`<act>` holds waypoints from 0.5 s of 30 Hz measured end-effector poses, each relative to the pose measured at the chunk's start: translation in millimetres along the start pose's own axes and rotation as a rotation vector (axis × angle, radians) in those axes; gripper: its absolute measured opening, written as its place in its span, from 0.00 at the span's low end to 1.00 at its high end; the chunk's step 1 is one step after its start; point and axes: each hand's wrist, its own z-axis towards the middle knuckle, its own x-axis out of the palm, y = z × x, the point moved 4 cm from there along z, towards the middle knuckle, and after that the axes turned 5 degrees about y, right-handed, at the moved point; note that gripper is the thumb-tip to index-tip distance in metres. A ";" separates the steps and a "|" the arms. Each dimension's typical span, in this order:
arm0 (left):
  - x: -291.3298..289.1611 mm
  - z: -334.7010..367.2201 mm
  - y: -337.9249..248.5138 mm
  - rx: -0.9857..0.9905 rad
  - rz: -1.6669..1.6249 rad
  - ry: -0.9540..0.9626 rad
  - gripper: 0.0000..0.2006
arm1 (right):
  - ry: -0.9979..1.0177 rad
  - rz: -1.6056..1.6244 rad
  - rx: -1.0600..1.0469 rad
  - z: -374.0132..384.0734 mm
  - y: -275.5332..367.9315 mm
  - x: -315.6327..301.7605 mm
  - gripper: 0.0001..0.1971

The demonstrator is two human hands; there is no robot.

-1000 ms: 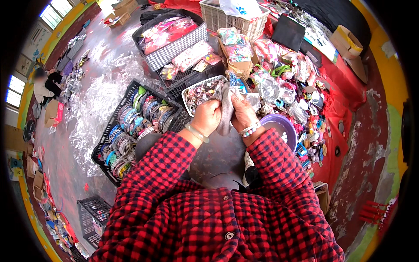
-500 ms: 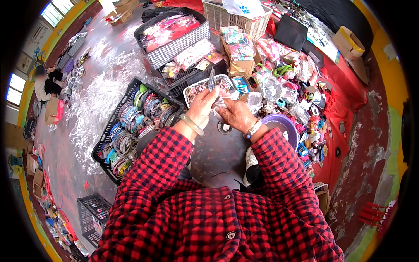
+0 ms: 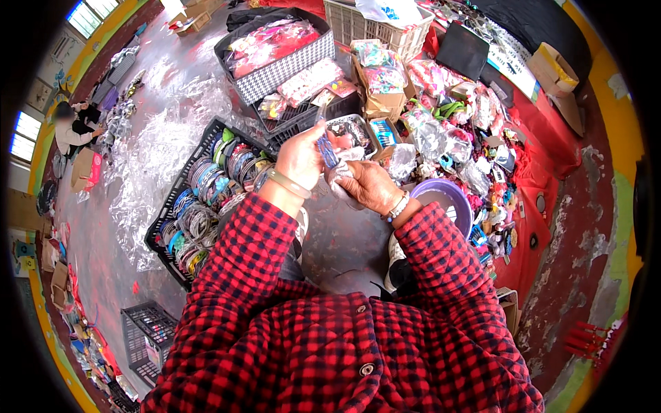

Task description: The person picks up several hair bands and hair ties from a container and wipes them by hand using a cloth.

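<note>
My left hand (image 3: 301,162), a pale bangle at its wrist, is closed around a narrow, glossy blue-violet piece (image 3: 326,149) whose exact kind I cannot make out. Its upper end sticks up past my fingers. My right hand (image 3: 375,186) grips a crumpled greyish cloth (image 3: 339,180) against the lower end of this piece. Just beyond both hands is a white basket (image 3: 376,140) of pink and dark small items, partly hidden by them. To the right of my right wrist stands a purple basin (image 3: 466,206) with liquid in it.
A black crate (image 3: 164,263) filled with headbands (image 3: 200,227) lies left. Beyond are a patterned bin (image 3: 289,72), a cardboard box (image 3: 385,103) and a beige crate (image 3: 413,41). Bagged accessories (image 3: 441,138) pile up at right. Another person (image 3: 72,134) sits far left near plastic sheeting (image 3: 144,165).
My left hand has shifted slightly left and turned, showing more of the blue-violet piece. The cloth in my right hand has moved a little lower. The far person has leaned and stretched an arm out.
</note>
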 end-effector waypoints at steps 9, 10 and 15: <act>-23.1 3.6 -18.8 -0.034 0.004 -0.065 0.14 | 0.039 -0.122 -0.157 1.2 -9.8 8.2 0.08; -15.6 1.5 -13.3 -0.041 0.042 -0.047 0.15 | 0.005 -0.131 -0.167 0.5 -10.3 5.7 0.08; 0.3 -2.4 19.9 -0.021 0.251 0.142 0.17 | -0.128 -0.018 0.021 -1.0 -6.0 -10.8 0.09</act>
